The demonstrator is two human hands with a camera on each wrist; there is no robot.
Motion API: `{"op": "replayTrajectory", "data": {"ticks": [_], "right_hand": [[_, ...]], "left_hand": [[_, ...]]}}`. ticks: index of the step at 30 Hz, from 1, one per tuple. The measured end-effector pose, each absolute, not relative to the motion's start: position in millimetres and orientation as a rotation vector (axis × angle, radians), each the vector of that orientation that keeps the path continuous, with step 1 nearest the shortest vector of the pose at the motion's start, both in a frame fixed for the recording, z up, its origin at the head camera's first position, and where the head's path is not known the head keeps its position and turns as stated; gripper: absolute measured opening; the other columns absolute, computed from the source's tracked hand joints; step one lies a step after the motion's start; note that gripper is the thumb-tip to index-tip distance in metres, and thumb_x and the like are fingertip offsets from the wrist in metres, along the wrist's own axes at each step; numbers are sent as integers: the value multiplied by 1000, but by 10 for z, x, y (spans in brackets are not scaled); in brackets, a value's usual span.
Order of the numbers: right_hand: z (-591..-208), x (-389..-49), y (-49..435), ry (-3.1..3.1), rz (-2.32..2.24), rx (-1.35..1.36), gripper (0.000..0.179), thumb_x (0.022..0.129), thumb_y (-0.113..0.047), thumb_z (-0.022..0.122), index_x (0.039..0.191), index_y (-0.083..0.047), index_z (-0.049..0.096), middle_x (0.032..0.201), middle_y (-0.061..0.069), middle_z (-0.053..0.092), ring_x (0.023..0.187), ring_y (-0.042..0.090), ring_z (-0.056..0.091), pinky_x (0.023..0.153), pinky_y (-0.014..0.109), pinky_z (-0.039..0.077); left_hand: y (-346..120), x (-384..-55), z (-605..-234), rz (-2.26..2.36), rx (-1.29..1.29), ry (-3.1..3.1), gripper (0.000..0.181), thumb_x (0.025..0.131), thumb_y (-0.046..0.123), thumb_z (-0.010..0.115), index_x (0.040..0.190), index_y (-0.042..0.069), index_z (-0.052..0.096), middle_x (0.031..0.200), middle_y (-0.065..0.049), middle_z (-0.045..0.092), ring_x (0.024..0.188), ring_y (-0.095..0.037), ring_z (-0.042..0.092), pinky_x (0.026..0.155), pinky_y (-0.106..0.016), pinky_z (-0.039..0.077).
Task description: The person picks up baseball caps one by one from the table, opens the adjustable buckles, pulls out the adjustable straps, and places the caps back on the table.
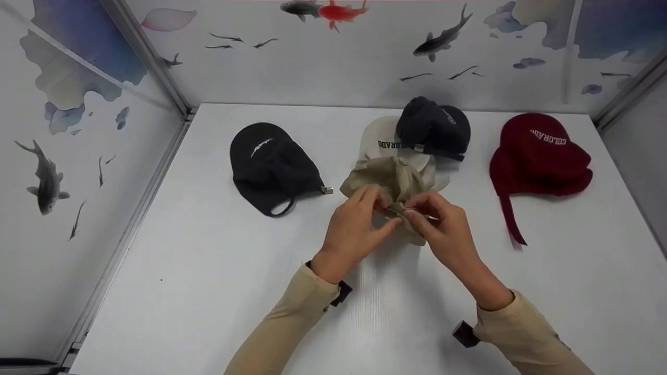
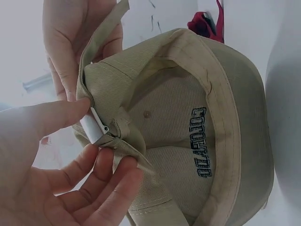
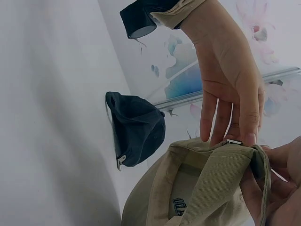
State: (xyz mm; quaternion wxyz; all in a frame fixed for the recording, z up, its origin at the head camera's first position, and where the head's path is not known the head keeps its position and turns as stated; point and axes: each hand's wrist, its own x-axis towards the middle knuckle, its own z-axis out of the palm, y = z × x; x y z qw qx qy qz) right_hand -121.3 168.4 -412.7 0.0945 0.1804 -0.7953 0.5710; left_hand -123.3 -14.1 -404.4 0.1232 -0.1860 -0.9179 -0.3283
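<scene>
The khaki cap [image 1: 384, 174] is in both hands, held up over the table [image 1: 208, 291] with its open underside turned toward the wrists, and dark lettering [image 2: 200, 143] shows inside the crown. Its brim [image 2: 251, 127] is on the far side of the opening from the fingers. The left hand [image 1: 354, 224] pinches the metal buckle [image 2: 93, 126] at the back, thumb on one side and fingertips under the other. The right hand [image 1: 445, 226] grips the strap [image 2: 89, 59] just beside the buckle, thumb and forefinger together; part of that grip is hidden by the cloth. Just beyond the hands, partly covered by the khaki cap, is the white cap [image 1: 379, 135]. Farther off past the right hand, the navy cap [image 1: 435, 127] overlaps the white one. To the left of the left hand lies the black cap [image 1: 271, 166], its clasp [image 1: 327, 190] pointing toward that hand. Well to the right of the right hand sits the red cap [image 1: 542, 156], its loose strap end reaching back toward the person. Past all the caps stands a wall [image 1: 333, 67] with painted fish.
</scene>
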Motion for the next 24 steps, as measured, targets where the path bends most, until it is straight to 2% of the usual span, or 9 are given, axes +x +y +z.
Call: {"op": "replayTrajectory", "data": {"ticks": [3,9,12,18,24], "right_hand": [[-4133,-1200,1678,-2363,1748,495,5,94,-1,66,98,-3,68,88,3,65,72,9,60,61,18,54],[-4143,-1172,1666,-2364,1801,481,17,86,2,74,101,-3,68,98,4,70,91,8,69,77,18,59],[-4152,-1164,1668,-2353,1819,498,20,85,4,74,102,-2,68,101,5,70,95,7,70,81,19,58],[-4176,-1172,1680,-2322,1825,536,16,86,6,72,101,0,67,102,5,69,96,7,70,81,20,59],[-4190,-1181,1689,-2299,1840,546,15,86,8,71,99,4,66,100,-1,69,95,7,70,80,20,59]], "left_hand": [[-146,-1230,-4039,-975,-531,-2676,32,85,30,80,100,12,59,100,0,63,91,-12,67,75,-26,54],[-170,-1225,-4044,-1061,-509,-2664,29,84,25,81,101,11,63,99,-2,65,92,-15,67,80,-24,55],[-176,-1229,-4051,-1110,-515,-2647,28,84,23,81,101,10,64,99,-3,67,93,-15,68,81,-24,55],[-182,-1230,-4034,-1164,-532,-2636,27,85,20,81,103,9,65,101,-4,68,95,-15,68,83,-23,55],[-180,-1218,-4025,-1213,-535,-2664,25,87,17,78,106,9,65,105,-4,68,101,-15,68,85,-20,55]]}}
